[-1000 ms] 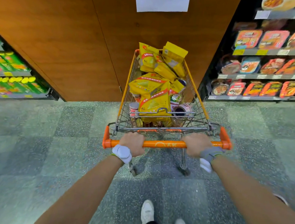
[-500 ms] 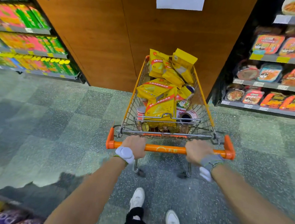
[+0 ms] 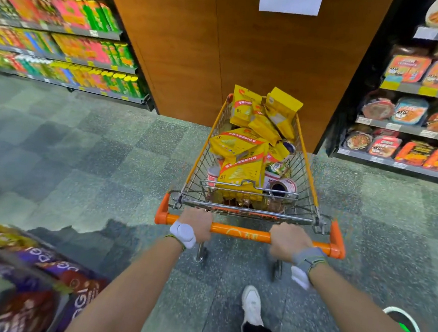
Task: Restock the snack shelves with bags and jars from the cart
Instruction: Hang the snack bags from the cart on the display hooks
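Note:
A wire shopping cart (image 3: 307, 173) with an orange handle bar (image 3: 241, 232) stands in front of me on the aisle floor. It is piled with several yellow snack bags (image 3: 238, 173), and jars (image 3: 280, 188) lie low in the basket by its near end. My left hand (image 3: 198, 223) grips the handle bar on the left. My right hand (image 3: 289, 241) grips the same bar on the right. Snack shelves (image 3: 64, 43) with bright packets run along the far left.
A brown wooden pillar (image 3: 236, 48) with a white paper sheet stands just beyond the cart's front. Shelves of boxed food (image 3: 414, 124) line the right side. A low display of purple and red packs (image 3: 25, 281) sits at my near left. Grey tiled floor stretches to the left.
The view and cart have swung to the left, bringing more of the left snack shelves into sight. The purple pack display has come into view at near left. Both hands still grip the handle.

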The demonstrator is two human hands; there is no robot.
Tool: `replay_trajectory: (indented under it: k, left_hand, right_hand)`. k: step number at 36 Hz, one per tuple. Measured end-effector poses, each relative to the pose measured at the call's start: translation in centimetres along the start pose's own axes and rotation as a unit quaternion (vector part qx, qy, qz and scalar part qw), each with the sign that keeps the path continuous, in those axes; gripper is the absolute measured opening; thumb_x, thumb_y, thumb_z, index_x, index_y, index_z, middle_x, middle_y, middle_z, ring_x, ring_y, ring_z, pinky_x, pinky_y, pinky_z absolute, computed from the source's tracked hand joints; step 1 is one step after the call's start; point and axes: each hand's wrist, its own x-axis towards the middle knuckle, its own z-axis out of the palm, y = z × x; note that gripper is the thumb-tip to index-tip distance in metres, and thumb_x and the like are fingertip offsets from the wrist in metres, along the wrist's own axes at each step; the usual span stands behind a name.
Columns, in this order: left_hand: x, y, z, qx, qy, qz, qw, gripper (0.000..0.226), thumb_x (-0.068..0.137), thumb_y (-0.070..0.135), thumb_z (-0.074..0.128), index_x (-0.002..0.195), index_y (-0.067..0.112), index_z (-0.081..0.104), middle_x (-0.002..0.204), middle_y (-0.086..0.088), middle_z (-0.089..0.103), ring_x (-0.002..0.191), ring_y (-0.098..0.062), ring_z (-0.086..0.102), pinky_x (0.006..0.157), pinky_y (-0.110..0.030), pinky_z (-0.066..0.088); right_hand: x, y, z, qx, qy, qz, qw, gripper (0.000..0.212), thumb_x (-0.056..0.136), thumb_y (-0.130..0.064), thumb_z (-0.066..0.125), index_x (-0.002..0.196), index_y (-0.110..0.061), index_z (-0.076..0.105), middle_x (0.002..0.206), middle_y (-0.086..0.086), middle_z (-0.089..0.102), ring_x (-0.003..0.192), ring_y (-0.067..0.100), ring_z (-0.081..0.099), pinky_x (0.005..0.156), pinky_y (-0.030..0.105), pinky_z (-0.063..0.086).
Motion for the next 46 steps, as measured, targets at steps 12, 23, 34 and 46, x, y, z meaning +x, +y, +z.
replay_trajectory:
  k: [12,23,34,46]
  left_hand:
    - [-15.0,3.7,7.5,-0.001,0.018,0.012,1.0,0.021,0.086,0.027,0.06,0.101,0.013,0.062,0.1,-0.011,0.068,0.089,-0.033,0.067,0.071,-0.038,0.051]
    - [-27.9,12.2,12.7,-0.029,0.0,-0.01,1.0,0.016,0.085,0.025,0.06,0.096,0.014,0.065,0.095,-0.01,0.07,0.085,-0.032,0.069,0.072,-0.038,0.056]
    - [-40.5,22.6,17.7,-0.035,0.017,-0.039,0.998,0.018,0.086,0.024,0.058,0.099,0.013,0.063,0.101,-0.01,0.069,0.091,-0.032,0.067,0.069,-0.035,0.046]
    - [-54.4,33.0,22.5,-0.052,0.001,-0.053,0.997,0.025,0.091,0.026,0.058,0.11,0.01,0.061,0.11,-0.013,0.065,0.1,-0.033,0.064,0.078,-0.037,0.048]
  right_hand:
    - [-13.1,-7.8,7.6,0.003,-0.012,-0.005,1.0,0.016,0.088,-0.026,0.053,0.099,-0.016,0.058,0.103,0.009,0.064,0.094,0.032,0.064,0.076,0.039,0.052]
    - [-25.5,-9.9,14.8,-0.007,-0.032,-0.019,0.999,0.009,0.084,-0.026,0.052,0.086,-0.02,0.059,0.086,0.002,0.06,0.081,0.028,0.063,0.071,0.036,0.054]
    - [-38.6,-10.1,23.4,-0.043,0.017,-0.044,0.998,0.026,0.084,-0.039,0.057,0.1,-0.02,0.066,0.1,0.008,0.069,0.092,0.032,0.069,0.073,0.038,0.054]
    - [-53.2,-11.3,31.5,-0.066,-0.006,-0.068,0.995,0.024,0.077,-0.031,0.053,0.092,-0.018,0.067,0.098,0.009,0.07,0.091,0.033,0.069,0.076,0.04,0.057]
